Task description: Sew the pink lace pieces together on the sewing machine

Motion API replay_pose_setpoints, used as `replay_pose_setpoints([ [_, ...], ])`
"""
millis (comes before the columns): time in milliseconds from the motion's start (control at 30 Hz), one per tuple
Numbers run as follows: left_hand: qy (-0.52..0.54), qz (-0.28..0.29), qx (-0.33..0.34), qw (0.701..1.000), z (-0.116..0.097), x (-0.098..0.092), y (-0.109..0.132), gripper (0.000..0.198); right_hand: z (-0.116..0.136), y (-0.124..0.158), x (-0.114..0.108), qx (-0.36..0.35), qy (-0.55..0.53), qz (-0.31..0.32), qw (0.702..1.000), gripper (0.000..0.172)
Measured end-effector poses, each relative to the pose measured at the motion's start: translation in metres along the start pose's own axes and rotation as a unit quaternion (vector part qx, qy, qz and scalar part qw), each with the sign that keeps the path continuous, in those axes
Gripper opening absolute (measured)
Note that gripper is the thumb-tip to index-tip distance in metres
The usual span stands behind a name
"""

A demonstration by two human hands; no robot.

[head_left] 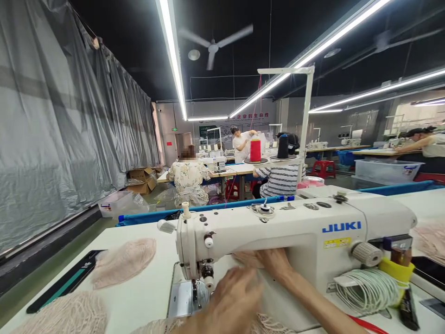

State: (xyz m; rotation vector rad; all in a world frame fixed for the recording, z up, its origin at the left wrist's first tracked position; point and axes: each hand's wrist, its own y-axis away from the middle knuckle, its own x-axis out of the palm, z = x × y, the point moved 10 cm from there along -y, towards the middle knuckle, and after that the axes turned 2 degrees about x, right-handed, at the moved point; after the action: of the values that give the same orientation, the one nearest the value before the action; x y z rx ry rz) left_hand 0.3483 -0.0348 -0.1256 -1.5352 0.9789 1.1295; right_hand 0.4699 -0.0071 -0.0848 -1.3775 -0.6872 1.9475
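Note:
A white JUKI sewing machine (pixel 295 232) stands on the white table (pixel 146 292) in front of me. My right hand (pixel 274 263) reaches in under the machine's arm, its fingers stretched out flat and pointing left toward the needle (pixel 208 278). It rests on pale fabric. My left hand (pixel 233 299) is lower and nearer to me, just right of the presser foot and steel plate (pixel 184 297). It is smeared by motion and its fingers do not show clearly. Pink lace (pixel 267 322) lies under both hands at the table's front edge.
Pink lace pieces lie at the left (pixel 123 262), front left (pixel 69 315) and far right (pixel 431 239). A black ruler (pixel 66 280) lies at the left edge. A coil of white cord (pixel 368 290) and a yellow cup (pixel 396 271) sit right. Other people sew at tables behind.

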Motion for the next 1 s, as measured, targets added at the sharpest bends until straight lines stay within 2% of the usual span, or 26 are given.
replay_pose_setpoints([
  [100, -0.017, -0.001, -0.089, 0.996, 0.014, -0.006, -0.045, 0.053, -0.009, 0.014, 0.007, -0.011, 0.048, 0.055, 0.997, 0.025],
  [167, -0.025, 0.019, -0.125, 0.992, 0.024, 0.003, -0.063, 0.048, -0.016, 0.025, 0.007, -0.013, 0.071, 0.083, 0.994, 0.021],
  [233, -0.035, 0.042, -0.153, 0.987, 0.034, 0.015, -0.07, 0.038, -0.019, 0.035, 0.003, -0.02, 0.085, 0.097, 0.991, 0.017],
  [333, -0.056, 0.067, -0.172, 0.981, 0.041, 0.029, -0.067, 0.029, -0.01, 0.048, -0.006, -0.061, 0.083, 0.107, 0.989, 0.013],
  [433, -0.072, 0.075, -0.17, 0.98, 0.04, 0.03, -0.061, 0.033, 0.006, 0.057, -0.018, -0.11, 0.072, 0.098, 0.986, 0.014],
  [533, -0.071, 0.079, -0.163, 0.981, 0.036, 0.027, -0.059, 0.043, 0.018, 0.063, -0.033, -0.134, 0.076, 0.07, 0.986, 0.023],
  [700, -0.053, 0.083, -0.171, 0.98, 0.034, 0.026, -0.058, 0.041, 0.032, 0.07, -0.054, -0.152, 0.089, 0.033, 0.984, 0.037],
  [867, -0.007, 0.075, -0.167, 0.983, 0.032, 0.025, -0.056, 0.058, 0.025, 0.083, -0.082, -0.141, 0.103, 0.001, 0.985, 0.031],
  [1000, 0.045, 0.063, -0.168, 0.983, 0.034, 0.024, -0.053, 0.068, 0.013, 0.088, -0.124, -0.13, 0.104, -0.034, 0.985, 0.028],
])
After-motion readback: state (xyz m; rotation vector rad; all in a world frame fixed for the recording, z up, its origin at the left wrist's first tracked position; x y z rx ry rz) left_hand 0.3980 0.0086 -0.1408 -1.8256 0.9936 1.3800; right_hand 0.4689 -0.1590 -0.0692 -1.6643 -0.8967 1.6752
